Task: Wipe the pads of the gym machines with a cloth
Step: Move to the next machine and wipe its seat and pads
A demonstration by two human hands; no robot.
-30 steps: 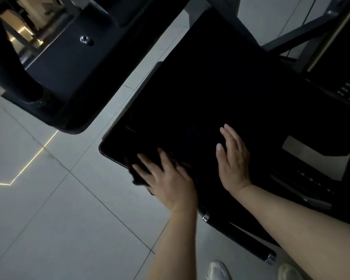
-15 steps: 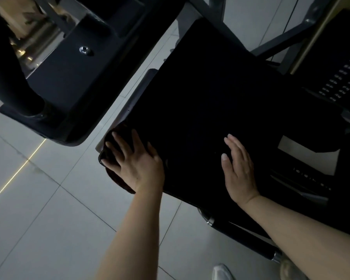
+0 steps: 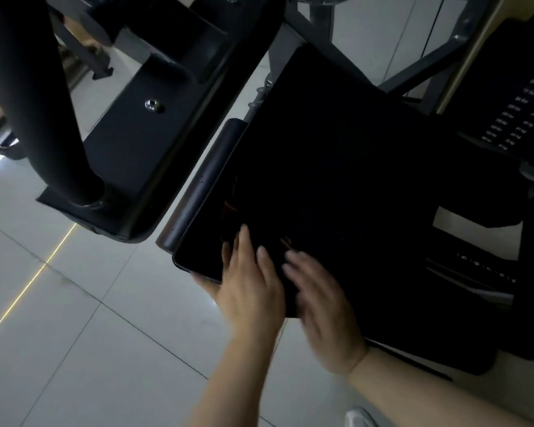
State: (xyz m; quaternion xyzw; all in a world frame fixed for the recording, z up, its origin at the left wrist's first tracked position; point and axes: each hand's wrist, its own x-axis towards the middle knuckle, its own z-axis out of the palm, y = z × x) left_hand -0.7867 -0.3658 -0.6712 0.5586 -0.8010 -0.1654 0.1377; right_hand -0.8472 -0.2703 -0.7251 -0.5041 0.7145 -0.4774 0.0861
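Note:
The black seat pad point(image 3: 352, 195) of a gym machine fills the middle of the view. My left hand point(image 3: 247, 282) lies flat on its near left corner, fingers straight, thumb reaching past the pad's edge. A dark cloth point(image 3: 285, 243) shows only as faint reddish folds by my fingertips and is hard to tell from the pad. My right hand point(image 3: 318, 303) is blurred with motion just right of the left hand, fingers spread and straight over the pad, holding nothing.
A dark machine frame plate point(image 3: 142, 149) with a thick black tube point(image 3: 37, 103) stands at the left. A weight stack point(image 3: 518, 118) sits at the upper right. Grey floor tiles point(image 3: 90, 349) lie below, with my white shoe point(image 3: 359, 419) at the bottom edge.
My left hand slid right along the pad's near edge, away from the left corner. My right hand moved left and closer to it, now blurred. The view tilted slightly.

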